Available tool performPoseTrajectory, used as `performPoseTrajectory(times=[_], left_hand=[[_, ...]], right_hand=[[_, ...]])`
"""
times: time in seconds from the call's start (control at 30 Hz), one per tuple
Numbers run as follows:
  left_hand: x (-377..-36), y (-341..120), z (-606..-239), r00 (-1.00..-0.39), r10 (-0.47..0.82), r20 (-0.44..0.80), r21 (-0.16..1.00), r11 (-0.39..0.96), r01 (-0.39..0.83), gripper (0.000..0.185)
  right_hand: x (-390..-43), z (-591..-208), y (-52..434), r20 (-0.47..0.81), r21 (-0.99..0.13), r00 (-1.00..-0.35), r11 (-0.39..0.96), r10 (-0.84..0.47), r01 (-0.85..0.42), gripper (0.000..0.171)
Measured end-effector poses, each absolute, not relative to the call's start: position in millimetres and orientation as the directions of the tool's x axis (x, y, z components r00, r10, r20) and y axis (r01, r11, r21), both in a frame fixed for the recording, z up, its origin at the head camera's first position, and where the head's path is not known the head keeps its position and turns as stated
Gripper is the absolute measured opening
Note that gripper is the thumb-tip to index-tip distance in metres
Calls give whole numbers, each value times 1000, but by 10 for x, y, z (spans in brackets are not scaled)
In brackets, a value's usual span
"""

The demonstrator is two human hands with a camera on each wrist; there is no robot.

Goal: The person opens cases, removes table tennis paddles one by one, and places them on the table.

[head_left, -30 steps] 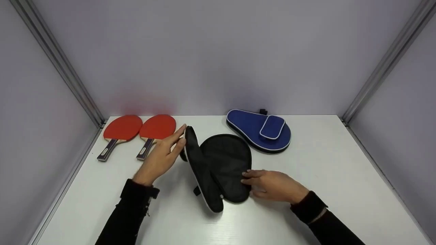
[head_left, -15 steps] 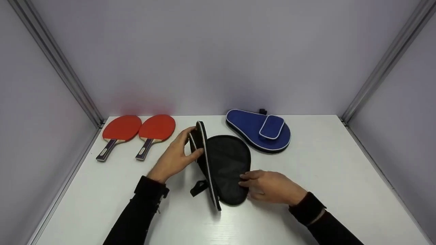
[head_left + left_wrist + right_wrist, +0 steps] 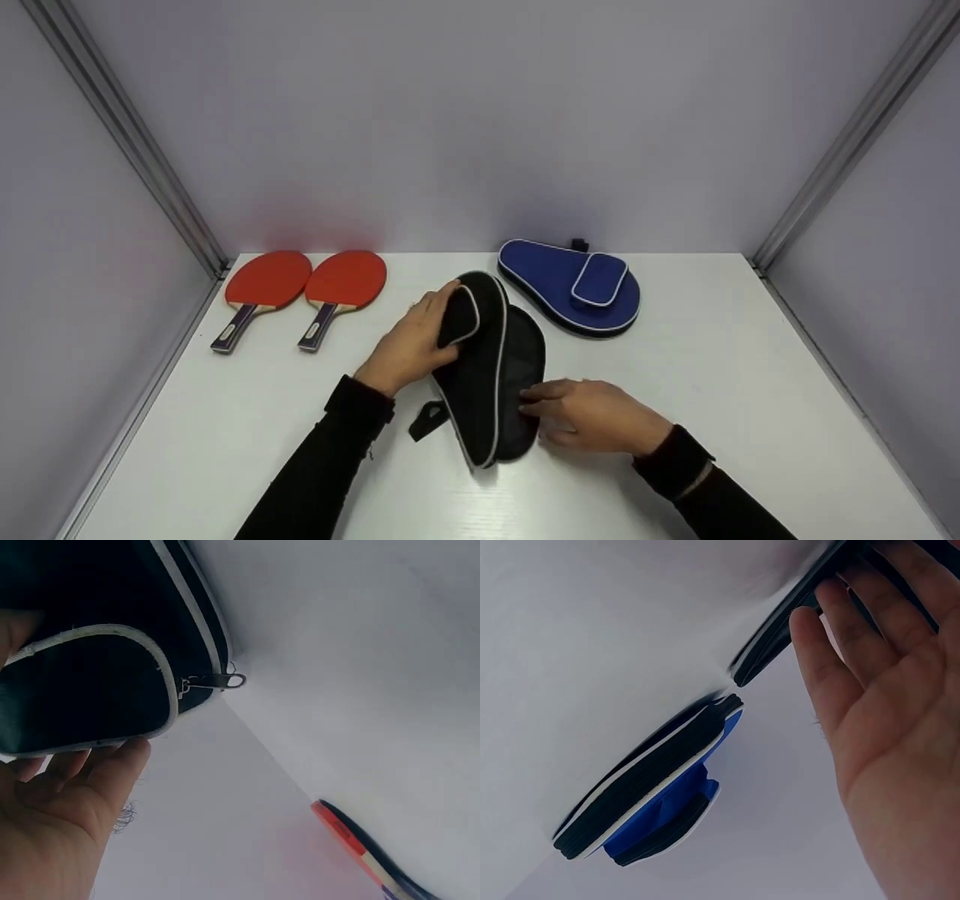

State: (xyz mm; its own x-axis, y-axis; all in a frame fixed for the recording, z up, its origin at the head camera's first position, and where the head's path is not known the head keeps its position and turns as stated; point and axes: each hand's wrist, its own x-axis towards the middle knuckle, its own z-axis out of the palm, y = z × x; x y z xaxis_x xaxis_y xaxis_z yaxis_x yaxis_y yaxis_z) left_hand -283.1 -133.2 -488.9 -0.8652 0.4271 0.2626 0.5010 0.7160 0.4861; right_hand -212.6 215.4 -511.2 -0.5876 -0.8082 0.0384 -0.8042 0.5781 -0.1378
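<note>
A black table tennis bat case (image 3: 476, 390) with white piping lies unzipped in the head view, its lid tilted over the bottom panel (image 3: 521, 375). My left hand (image 3: 409, 341) grips the lid round its small pocket (image 3: 459, 315), thumb on the near side and fingers at the far edge. That grip on the pocket (image 3: 90, 690) shows in the left wrist view, beside a zipper pull (image 3: 217, 681). My right hand (image 3: 600, 416) rests its fingertips on the bottom panel's right edge. In the right wrist view its fingers (image 3: 862, 637) look fairly straight.
Two red table tennis bats (image 3: 268, 281) (image 3: 346, 281) lie at the back left of the white table (image 3: 720, 352). A closed blue bat case (image 3: 540, 274) with a pocket lies behind the black one. Grey panels (image 3: 480, 127) stand round the table.
My left hand has swung the black case's lid from nearly upright over to the right, covering much of the bottom panel. The right hand has stayed at the edge, shifting slightly left.
</note>
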Motion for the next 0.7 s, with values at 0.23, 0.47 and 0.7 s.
performPoseTrajectory(times=[0.23, 0.47, 0.7], left_hand=[[-2841, -1299, -4813, -865, 461, 196, 374, 780, 501, 99], [-2850, -1374, -4738, -867, 475, 150, 335, 800, 497, 95], [-2823, -1484, -4647, -857, 499, 131, 293, 806, 514, 88]], right_hand=[[-2136, -5111, 2139, 17, -115, -552, 546, -834, -830, 46], [-2149, -5097, 2134, 34, -123, -532, 525, -846, -842, 48], [-2151, -5078, 2173, 26, -137, -556, 548, -831, -825, 53]])
